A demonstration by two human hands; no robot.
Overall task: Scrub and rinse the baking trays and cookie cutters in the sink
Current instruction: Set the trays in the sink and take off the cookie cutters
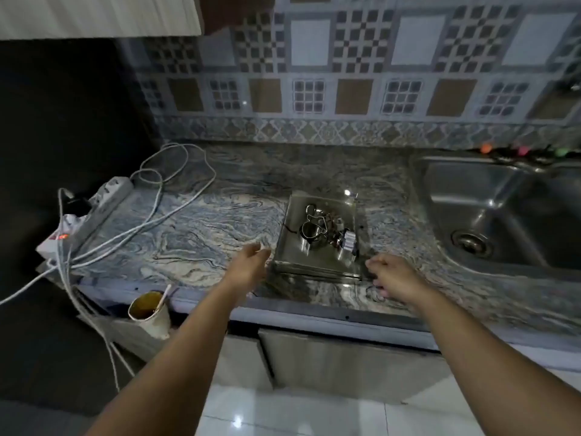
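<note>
The surface point(195, 228) carried the sink point(503, 215) at 3 o'clock. The baking trays point(317, 256) sat centred, cookie cutters point(320, 228) inside. Left hand point(248, 265), grip relaxed and empty, and right hand point(393, 276), grip loosely curled and empty, flanked them.

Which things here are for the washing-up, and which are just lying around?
For the job: baking tray, cookie cutters, sink, left hand, right hand.

Lying about: power strip, white cables, paper cup.
</note>
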